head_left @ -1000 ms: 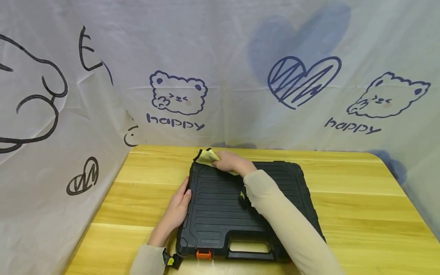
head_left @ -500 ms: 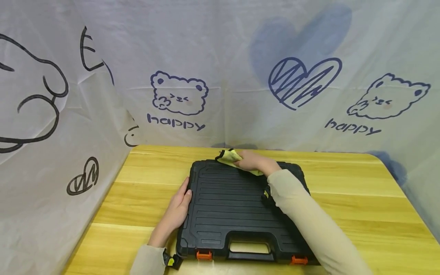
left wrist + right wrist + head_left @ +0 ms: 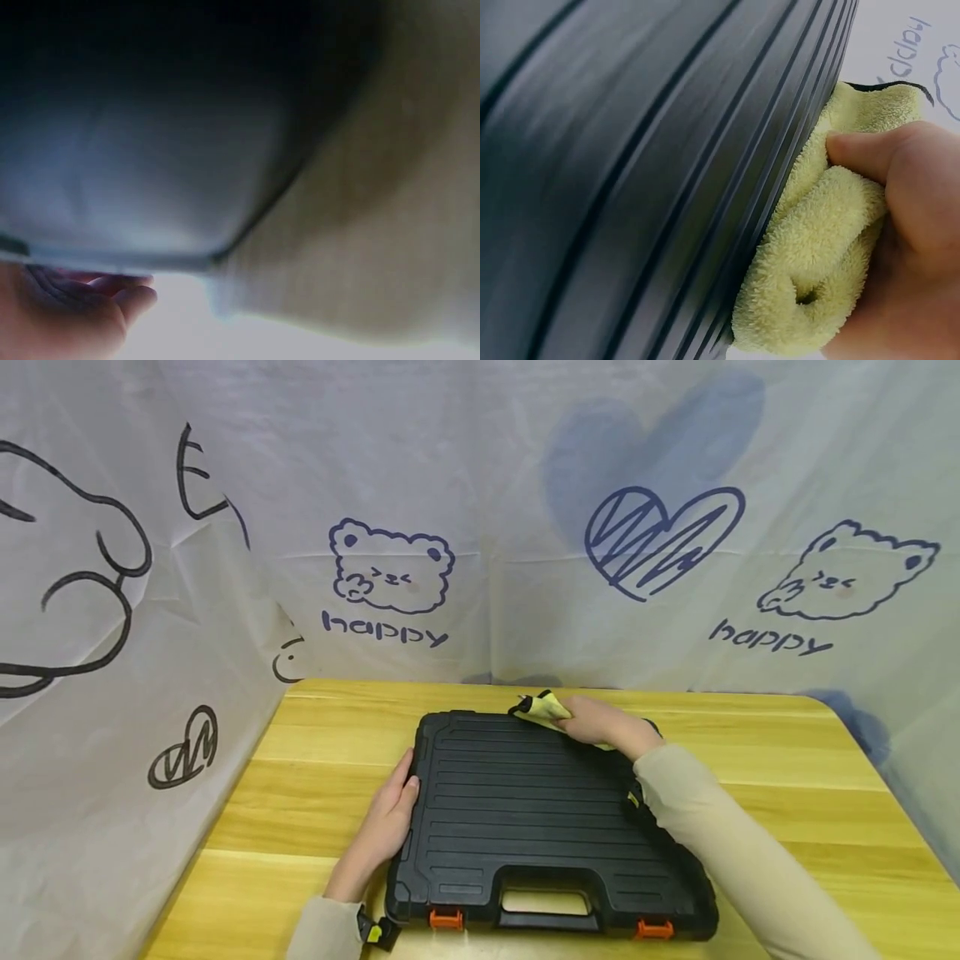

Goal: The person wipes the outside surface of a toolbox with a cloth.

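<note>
A black ribbed plastic carrying case (image 3: 517,810) lies flat on the wooden table, its handle and orange latches toward me. My left hand (image 3: 390,814) rests against the case's left side with the fingers stretched out along it; in the left wrist view only part of this hand (image 3: 82,315) shows below the case wall. At the far edge of the lid, right of its middle, my right hand (image 3: 603,725) grips a folded yellow cloth (image 3: 545,707) with black trim. Close up in the right wrist view, the thumb presses into the fluffy cloth (image 3: 810,247), which lies against the ribbed lid.
The yellow wood-grain table (image 3: 795,810) extends to both sides of the case. Behind it hangs a white curtain (image 3: 517,610) with drawn bears and hearts, and more of the sheet runs down the left side.
My right hand has slid the cloth rightward along the case's far edge, from the left corner to right of the middle. My left hand and the case stay in place.
</note>
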